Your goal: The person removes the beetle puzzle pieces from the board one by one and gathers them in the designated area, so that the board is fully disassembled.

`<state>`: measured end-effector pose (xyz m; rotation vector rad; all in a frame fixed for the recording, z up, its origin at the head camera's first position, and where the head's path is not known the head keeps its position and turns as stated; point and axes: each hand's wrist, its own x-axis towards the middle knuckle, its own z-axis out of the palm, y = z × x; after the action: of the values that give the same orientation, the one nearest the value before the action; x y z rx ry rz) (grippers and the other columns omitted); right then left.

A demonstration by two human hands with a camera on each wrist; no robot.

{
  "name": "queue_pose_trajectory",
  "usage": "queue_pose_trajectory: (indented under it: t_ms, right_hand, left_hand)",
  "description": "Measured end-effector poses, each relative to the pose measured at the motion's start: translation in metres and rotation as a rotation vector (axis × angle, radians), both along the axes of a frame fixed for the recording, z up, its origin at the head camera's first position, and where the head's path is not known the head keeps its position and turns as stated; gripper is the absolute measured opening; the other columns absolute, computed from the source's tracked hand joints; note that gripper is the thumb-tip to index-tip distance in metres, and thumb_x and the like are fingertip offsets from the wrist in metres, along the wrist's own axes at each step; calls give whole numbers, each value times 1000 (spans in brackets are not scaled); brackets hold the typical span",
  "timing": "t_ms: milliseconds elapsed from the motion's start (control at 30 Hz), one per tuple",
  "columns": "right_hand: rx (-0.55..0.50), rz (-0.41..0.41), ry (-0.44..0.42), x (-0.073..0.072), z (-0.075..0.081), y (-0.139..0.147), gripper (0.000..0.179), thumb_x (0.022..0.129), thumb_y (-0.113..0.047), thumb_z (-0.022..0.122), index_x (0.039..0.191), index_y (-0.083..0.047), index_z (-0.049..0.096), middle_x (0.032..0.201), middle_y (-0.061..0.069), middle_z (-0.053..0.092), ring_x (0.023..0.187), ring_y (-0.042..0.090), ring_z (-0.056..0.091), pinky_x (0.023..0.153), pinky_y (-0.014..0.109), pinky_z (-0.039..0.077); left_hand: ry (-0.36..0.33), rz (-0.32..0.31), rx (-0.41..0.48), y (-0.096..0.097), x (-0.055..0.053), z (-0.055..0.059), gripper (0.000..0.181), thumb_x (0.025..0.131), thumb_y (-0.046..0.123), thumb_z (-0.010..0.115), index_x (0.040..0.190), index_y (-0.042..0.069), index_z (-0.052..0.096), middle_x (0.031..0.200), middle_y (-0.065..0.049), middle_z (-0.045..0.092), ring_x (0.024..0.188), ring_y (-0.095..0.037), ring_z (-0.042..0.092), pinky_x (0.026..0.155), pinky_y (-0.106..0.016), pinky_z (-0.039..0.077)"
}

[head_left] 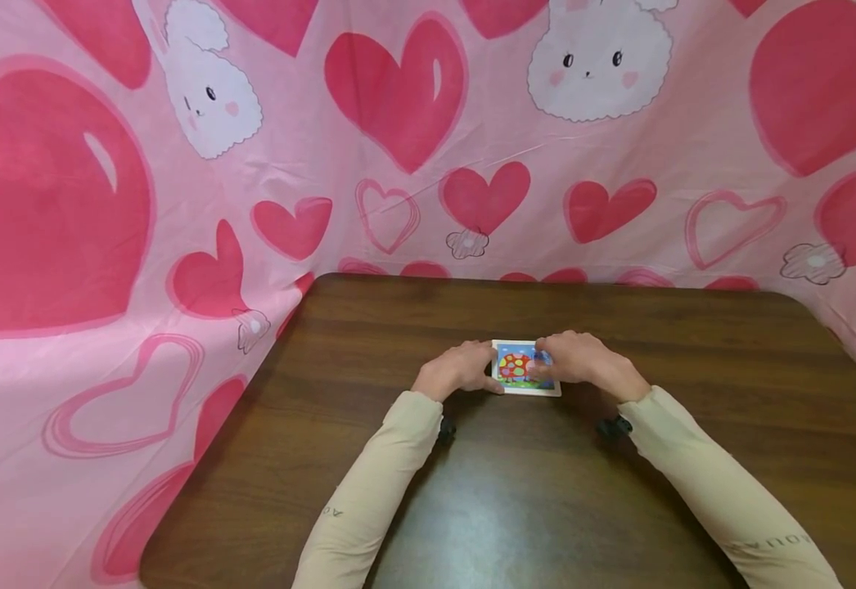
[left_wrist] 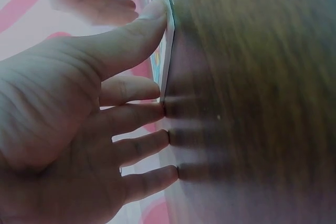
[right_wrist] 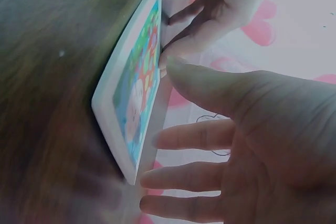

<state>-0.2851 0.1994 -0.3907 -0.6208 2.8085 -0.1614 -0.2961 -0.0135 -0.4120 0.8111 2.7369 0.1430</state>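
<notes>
A small picture puzzle with a white frame lies flat on the brown table. Its colourful picture shows a spotted red ladybug on blue and green. My left hand holds the puzzle's left side, thumb at the near corner and index finger at the far one. In the left wrist view, the other fingers of this hand reach down to the tabletop. Over the puzzle's right part is my right hand, its fingers extended and spread, hiding some of the picture. Nothing is pinched in the right hand.
The wood-grain table has rounded corners and stretches around both forearms. Behind and to the left hangs a pink cloth printed with hearts and rabbits. A dark wrist device sits under the right cuff.
</notes>
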Motion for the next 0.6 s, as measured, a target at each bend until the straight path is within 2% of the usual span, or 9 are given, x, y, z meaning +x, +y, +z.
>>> queue_pose_trajectory:
  t_ms: [167,433,600]
  right_hand:
    - [-30,9,8,-4,-1,-4,56,91,-44,67,129,-5,60,118,14,67,101,29,61,91,54,50]
    - [-111,56,39,-13,-8,-12,46,91,-34,68,126,-4,62,108,14,63,100,31,54,90,51,49]
    - [-167,56,31,-19,-11,-16,43,92,-33,67,124,-4,63,104,13,61,96,29,53,89,48,50]
  left_hand:
    - [-2,7,5,0,0,-1,54,85,53,71,123,16,60,119,0,60,102,-17,55,95,-36,49]
    - [-26,22,14,0,1,0,58,84,52,71,128,17,58,124,-1,59,102,-17,54,98,-39,50]
    - [-25,22,11,0,1,1,59,84,53,70,129,17,58,126,-1,59,104,-18,55,99,-40,49]
